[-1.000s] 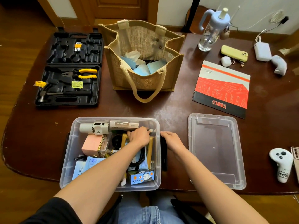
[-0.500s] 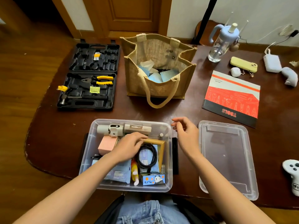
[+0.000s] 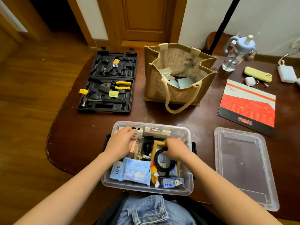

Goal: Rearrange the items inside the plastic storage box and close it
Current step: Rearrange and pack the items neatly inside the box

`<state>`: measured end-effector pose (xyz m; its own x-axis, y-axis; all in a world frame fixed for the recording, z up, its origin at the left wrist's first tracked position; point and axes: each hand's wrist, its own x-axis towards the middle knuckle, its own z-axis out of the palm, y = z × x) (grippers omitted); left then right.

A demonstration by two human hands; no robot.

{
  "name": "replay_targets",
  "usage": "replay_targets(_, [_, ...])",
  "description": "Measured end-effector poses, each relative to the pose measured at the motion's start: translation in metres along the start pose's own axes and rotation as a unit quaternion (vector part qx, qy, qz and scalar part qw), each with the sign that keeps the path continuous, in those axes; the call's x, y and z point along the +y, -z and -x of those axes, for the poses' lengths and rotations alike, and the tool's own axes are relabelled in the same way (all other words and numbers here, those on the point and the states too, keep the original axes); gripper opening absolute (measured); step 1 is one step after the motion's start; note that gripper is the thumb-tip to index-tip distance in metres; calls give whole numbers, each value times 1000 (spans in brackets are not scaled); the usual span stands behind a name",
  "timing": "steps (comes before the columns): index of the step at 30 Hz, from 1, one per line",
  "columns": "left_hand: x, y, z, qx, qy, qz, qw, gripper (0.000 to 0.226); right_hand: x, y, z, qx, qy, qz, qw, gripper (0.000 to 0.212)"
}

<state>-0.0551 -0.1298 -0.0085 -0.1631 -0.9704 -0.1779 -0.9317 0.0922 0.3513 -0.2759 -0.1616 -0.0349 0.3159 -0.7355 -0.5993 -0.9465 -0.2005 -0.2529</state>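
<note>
The clear plastic storage box point(image 3: 146, 190) stands open at the table's near edge, full of small items. Its clear lid point(image 3: 243, 168) lies flat on the table to the right. My left hand point(image 3: 120, 143) reaches into the back left corner, its fingers curled over a white device point(image 3: 138, 132) and its palm above a pink box point(image 3: 135, 147). My right hand point(image 3: 175, 148) is in the middle of the box and grips the top of a black cable coil point(image 3: 159, 166), beside a wooden frame point(image 3: 155, 146). A blue packet point(image 3: 134, 172) and a panda card point(image 3: 173, 182) lie at the front.
Behind the box stands an open jute bag point(image 3: 175, 93) with papers inside. An open black tool case point(image 3: 110, 82) lies at the back left. A red TOOLS booklet point(image 3: 248, 108), a water bottle point(image 3: 235, 54), a yellow phone point(image 3: 258, 76) and a white charger point(image 3: 286, 73) occupy the right side.
My left hand moved from the box's middle to the white device at the back left. My right hand came from above the box's right rim into the box and took hold of the cable.
</note>
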Motion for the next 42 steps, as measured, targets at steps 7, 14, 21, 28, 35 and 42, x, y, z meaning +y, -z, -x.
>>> replay_targets(7, [-16,2,-6,-23,-2,-8,1000,30,-1,-4,-8,-6,-31,-38,999,32])
replay_targets(14, [-25,0,-8,-40,-21,-4,999,30,7,2,2,-25,-1,-57,998,45])
replay_targets(21, [-21,-1,-18,-30,-23,19,999,23,9,7,15,-24,28,-23,999,44])
replay_targets(28, [-21,0,-25,-19,-3,50,999,31,20,17,35,12,39,-123,992,32])
replay_targets(35, [-3,-5,-20,-11,-73,125,989,21,17,4,49,0,34,-315,948,46])
replay_targets(42, [11,-15,-11,-101,-80,215,968,20,20,-8,53,-3,18,-364,931,37])
